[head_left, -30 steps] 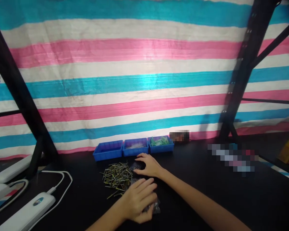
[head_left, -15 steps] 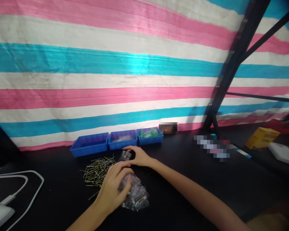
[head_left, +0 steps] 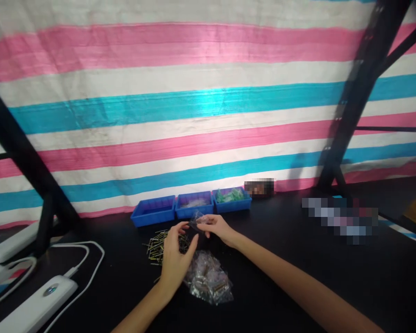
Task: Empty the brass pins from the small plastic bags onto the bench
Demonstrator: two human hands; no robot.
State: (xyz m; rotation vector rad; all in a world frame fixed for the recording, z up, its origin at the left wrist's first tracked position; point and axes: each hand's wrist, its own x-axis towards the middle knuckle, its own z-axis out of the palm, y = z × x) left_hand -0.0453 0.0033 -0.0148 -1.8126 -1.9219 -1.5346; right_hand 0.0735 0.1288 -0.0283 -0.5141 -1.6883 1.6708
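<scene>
My right hand (head_left: pixel 222 229) pinches a small clear plastic bag (head_left: pixel 197 218) just in front of the blue bins. My left hand (head_left: pixel 175 252) is beside the bag's left edge, its thumb and fingers apart; whether its fingertips touch the bag I cannot tell. Partly hidden behind the left hand lies a loose pile of thin yellowish and silvery sticks (head_left: pixel 156 249), too small to name more exactly. Below the hands, a heap of filled clear plastic bags (head_left: pixel 211 280) rests on the black table (head_left: pixel 263 286).
Three blue bins stand in a row: the left bin (head_left: pixel 154 215), the middle bin (head_left: pixel 194 210) with clear plastic pieces, and the right bin (head_left: pixel 233 206) with green pieces. White power strips (head_left: pixel 38 305) with cables (head_left: pixel 97 268) lie left. A striped sheet (head_left: pixel 194 115) hangs behind.
My right hand has raised the small bag from the table. My left hand has come off the heap of bags and opened near the raised one. The view has swung left.
</scene>
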